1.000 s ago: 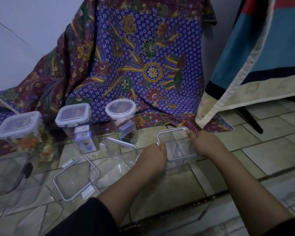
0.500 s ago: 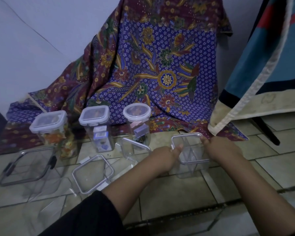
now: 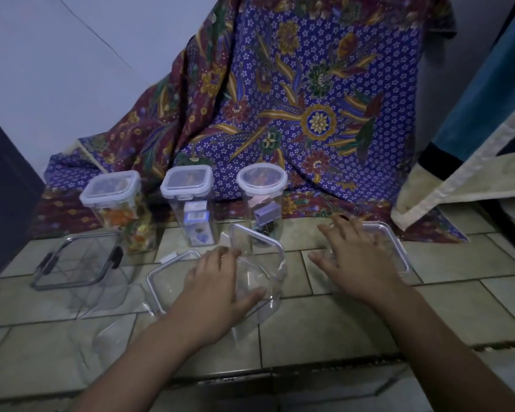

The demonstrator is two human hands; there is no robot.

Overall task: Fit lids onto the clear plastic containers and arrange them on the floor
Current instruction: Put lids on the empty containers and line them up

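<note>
A clear square container with a white-rimmed lid [image 3: 394, 248] stands on the tiled floor at the right. My right hand [image 3: 357, 257] lies over its lid with the fingers spread. Left of it a lidless clear container [image 3: 262, 263] sits tilted, and my left hand [image 3: 220, 283] grips its near side, thumb on the front wall. A loose square lid [image 3: 164, 278] lies flat just left of that hand. Three lidded containers with contents stand in a back row: left [image 3: 110, 203], middle [image 3: 188, 200] and a round-lidded one [image 3: 262, 197].
An open clear box with a grey rim and black clips [image 3: 78, 263] stands at the left. A batik cloth [image 3: 309, 114] drapes behind the row. A striped blanket [image 3: 473, 129] hangs at the right, a dark panel [image 3: 3, 188] at the left. A floor step [image 3: 280, 376] runs near me.
My left hand left the right-hand container and moved left onto the tilted lidless one. My right hand shifted from that container's side onto its lid, fingers spread. The view panned left.
</note>
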